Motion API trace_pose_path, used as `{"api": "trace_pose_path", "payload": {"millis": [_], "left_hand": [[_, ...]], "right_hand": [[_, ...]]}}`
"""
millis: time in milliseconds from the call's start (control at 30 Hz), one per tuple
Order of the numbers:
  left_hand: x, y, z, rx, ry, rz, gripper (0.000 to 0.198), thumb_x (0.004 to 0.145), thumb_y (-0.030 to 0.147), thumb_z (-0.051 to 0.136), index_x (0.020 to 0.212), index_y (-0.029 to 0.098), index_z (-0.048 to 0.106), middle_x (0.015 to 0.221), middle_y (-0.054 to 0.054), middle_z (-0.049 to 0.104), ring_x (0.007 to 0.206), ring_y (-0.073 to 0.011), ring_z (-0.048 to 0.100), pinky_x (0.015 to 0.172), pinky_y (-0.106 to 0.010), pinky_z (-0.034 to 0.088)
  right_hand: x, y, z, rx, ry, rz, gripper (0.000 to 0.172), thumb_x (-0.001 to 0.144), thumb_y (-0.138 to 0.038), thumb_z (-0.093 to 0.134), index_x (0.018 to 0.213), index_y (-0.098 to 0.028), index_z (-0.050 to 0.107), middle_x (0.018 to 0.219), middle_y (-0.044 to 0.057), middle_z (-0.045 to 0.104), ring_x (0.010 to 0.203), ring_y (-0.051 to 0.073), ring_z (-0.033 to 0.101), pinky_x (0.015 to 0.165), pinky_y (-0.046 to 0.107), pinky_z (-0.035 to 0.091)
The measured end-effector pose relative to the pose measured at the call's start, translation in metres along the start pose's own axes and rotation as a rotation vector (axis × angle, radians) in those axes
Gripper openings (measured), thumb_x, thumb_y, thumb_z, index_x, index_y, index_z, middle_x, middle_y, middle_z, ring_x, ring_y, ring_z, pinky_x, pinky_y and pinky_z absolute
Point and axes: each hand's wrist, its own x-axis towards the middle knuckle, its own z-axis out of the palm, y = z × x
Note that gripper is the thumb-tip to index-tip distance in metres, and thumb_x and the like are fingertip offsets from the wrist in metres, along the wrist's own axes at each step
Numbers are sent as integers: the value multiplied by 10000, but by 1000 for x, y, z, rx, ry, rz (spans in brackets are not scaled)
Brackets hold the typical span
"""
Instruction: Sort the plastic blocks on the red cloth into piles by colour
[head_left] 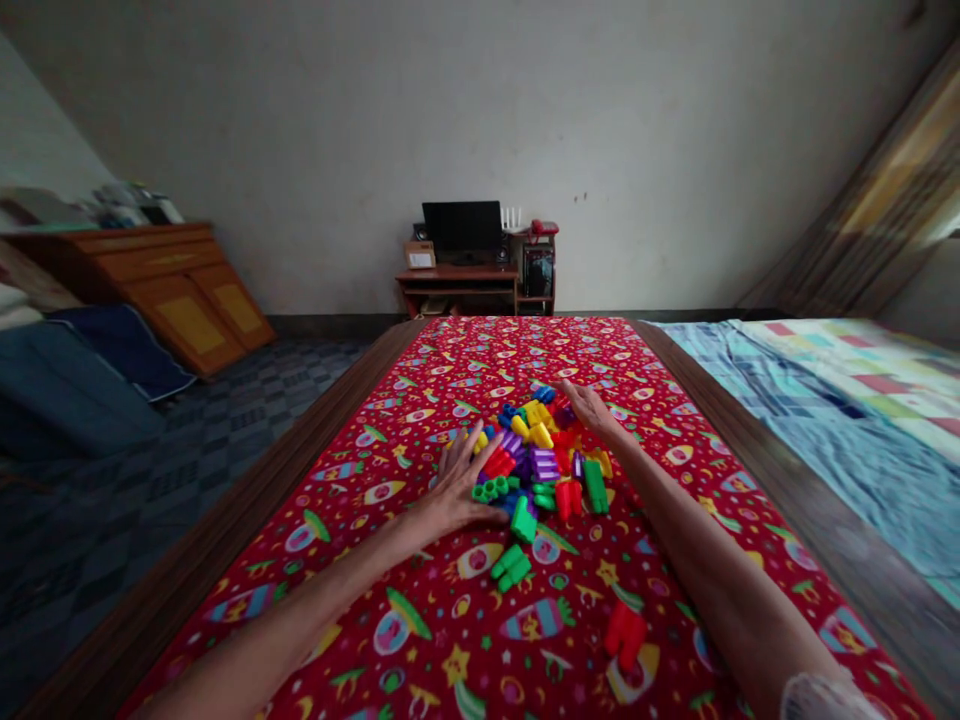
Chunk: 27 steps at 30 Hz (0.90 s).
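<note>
A heap of plastic building blocks in several colours lies on a red patterned cloth. At the heap's left side is my left hand, its fingers spread against the blocks near a green block. My right hand reaches round the far right side, fingers stretched out by the red and yellow pieces; its fingertips are partly hidden. Purple blocks sit mid-heap, with a yellow block behind them. Closer to me lie a loose green block and a red block, apart from the heap.
Dark wooden edges border the cloth. On the right is a bed with a blue sheet. A desk with a monitor stands against the far wall; a wooden cabinet is at the left.
</note>
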Motion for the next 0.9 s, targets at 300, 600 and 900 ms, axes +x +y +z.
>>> {"api": "trace_pose_path", "payload": {"millis": [300, 600, 900], "left_hand": [[80, 7, -9, -78, 92, 21, 991, 722, 730, 582, 1512, 263, 207, 1570, -147, 218, 1438, -381, 164, 1135, -578, 181], [-30, 77, -14, 205, -129, 597, 644, 936, 506, 429, 1506, 322, 193, 1553, -32, 313, 1451, -268, 179, 1165, -574, 33], [67, 26, -2, 364, 100, 314, 766, 873, 600, 483, 1508, 262, 219, 1574, -114, 241, 1457, -329, 136, 1134, -631, 18]], "right_hand": [[-140, -38, -60, -319, -239, -360, 571, 943, -527, 394, 1444, -252, 413, 1514, 126, 363, 1396, 285, 330, 1067, 480, 389], [-207, -33, -27, -600, -327, -683, 688, 857, -509, 585, 1472, -325, 338, 1605, 118, 55, 1456, 335, 114, 1120, 559, 255], [-74, -2, 8, -576, -72, -485, 599, 952, -506, 381, 1443, -163, 388, 1550, 188, 253, 1451, 305, 166, 1132, 574, 199]]}}
